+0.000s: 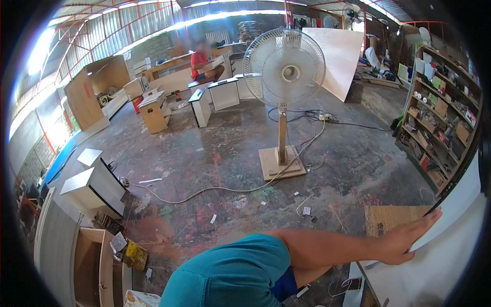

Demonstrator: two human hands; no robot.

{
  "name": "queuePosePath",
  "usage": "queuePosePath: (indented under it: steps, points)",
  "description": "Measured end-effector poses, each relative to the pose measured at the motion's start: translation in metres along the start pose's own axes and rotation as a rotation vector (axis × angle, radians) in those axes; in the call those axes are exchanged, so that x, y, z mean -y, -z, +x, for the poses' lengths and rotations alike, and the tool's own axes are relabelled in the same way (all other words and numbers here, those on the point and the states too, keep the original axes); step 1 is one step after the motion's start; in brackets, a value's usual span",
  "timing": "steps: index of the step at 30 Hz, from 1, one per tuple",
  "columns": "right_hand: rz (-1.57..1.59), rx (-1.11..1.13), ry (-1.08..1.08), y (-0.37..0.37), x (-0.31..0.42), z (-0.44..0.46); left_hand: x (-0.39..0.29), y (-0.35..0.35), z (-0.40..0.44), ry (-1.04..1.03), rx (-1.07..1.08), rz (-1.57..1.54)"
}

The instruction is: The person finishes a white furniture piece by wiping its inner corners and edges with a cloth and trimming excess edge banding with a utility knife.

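The white panel [460, 197] is located at the right edge of the scene, above a white counter [442, 279]. Its long axis runs from the near left toward the far right. A dark strip borders its far left side.

The left hand [409, 238] contacts the panel at the left edge, near its close end. The panel therefore extends rightward and away from this hand, which is the nearer of the two hands. The fingers are extended along the edge, not clenched. The thumb is largely concealed; whether it pinches the panel cannot be determined. The right hand is not visible, and its state cannot be told.

A cardboard sheet [391, 217] lies beyond the left forearm. The shelving unit [442, 110] stands at the far right. A pedestal fan [286, 71] stands on the floor [225, 163] at far centre, with a cable [215, 189] crossing its base. A seated co-worker [201, 62] is at the far left of the fan.

The panel's far right end is cut off by the dark lens border. A blurred patch at the near right cannot be identified. The teal sleeve [225, 271] conceals part of the near floor.
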State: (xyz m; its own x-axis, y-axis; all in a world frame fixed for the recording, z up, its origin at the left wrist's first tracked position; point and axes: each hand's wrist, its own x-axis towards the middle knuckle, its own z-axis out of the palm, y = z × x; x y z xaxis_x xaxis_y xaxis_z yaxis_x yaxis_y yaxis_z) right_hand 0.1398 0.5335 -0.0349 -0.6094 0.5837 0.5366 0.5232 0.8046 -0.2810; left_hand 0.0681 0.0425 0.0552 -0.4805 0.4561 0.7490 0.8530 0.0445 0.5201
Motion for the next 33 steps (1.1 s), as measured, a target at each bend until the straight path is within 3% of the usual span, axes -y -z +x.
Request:
queuePosePath:
  steps: [8, 12, 15, 18, 21, 24, 27, 30, 33]
  points:
    - [0.093, 0.056, -0.040, -0.003, -0.011, 0.009, 0.005, -0.007, 0.000, -0.023, -0.038, 0.042]
    - [-0.030, -0.074, -0.167, 0.000, -0.025, 0.014, 0.001, -0.004, 0.001, -0.009, -0.036, 0.055]
    - [0.076, -0.097, -0.076, 0.000, -0.019, 0.011, -0.002, -0.003, 0.003, 0.028, -0.027, 0.021]
    - [-0.056, -0.182, 0.064, -0.016, -0.029, 0.019, 0.001, -0.007, 0.003, 0.003, -0.052, 0.066]
    - [-0.183, -0.203, -0.029, -0.024, -0.051, 0.025, 0.000, -0.008, 0.004, -0.015, -0.064, 0.097]
    - [-0.120, -0.179, -0.044, -0.023, -0.055, 0.025, 0.000, -0.006, 0.004, 0.007, -0.048, 0.081]
    - [0.073, -0.058, 0.094, -0.012, -0.037, 0.019, 0.002, -0.008, 0.004, -0.024, -0.070, 0.079]
    - [-0.140, -0.105, 0.068, -0.022, -0.050, 0.025, 0.001, -0.009, 0.005, -0.006, -0.060, 0.054]
    - [-0.162, -0.110, -0.156, -0.020, -0.055, 0.025, 0.003, -0.009, 0.003, -0.004, -0.053, 0.052]
